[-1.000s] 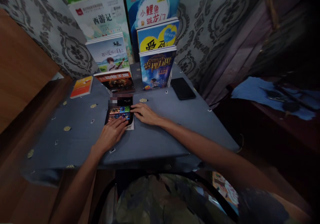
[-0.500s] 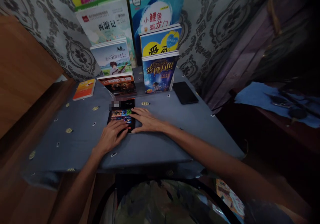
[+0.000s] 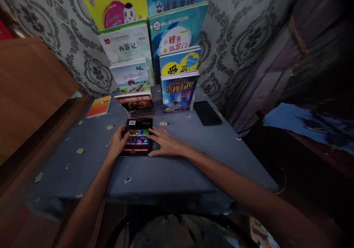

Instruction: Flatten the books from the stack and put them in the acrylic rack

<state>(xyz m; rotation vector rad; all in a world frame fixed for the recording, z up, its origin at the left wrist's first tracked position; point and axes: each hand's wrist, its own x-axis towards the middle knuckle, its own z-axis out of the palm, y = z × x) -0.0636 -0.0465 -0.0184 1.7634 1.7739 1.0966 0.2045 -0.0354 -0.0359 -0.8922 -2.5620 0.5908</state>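
Observation:
A small dark book (image 3: 137,135) with a barcode and colourful pictures on its cover lies flat on the grey cloth of the table (image 3: 171,170). My left hand (image 3: 118,143) holds its left edge, thumb on top of the cover. My right hand (image 3: 166,143) lies flat against its right edge, fingers stretched out and touching the cover. Just behind it stands a stepped rack of books, the nearest ones a brown-red book (image 3: 136,103) and a blue book (image 3: 178,90).
An orange book (image 3: 99,106) lies flat at the back left. A black phone (image 3: 207,112) lies at the back right. Patterned grey wall behind, wooden panel at left, dark curtain and a blue cloth (image 3: 298,124) at right. A chair back shows below.
My left hand slid from the book's near end to its left edge and took hold. My right hand moved closer along the right edge. The view tilted up.

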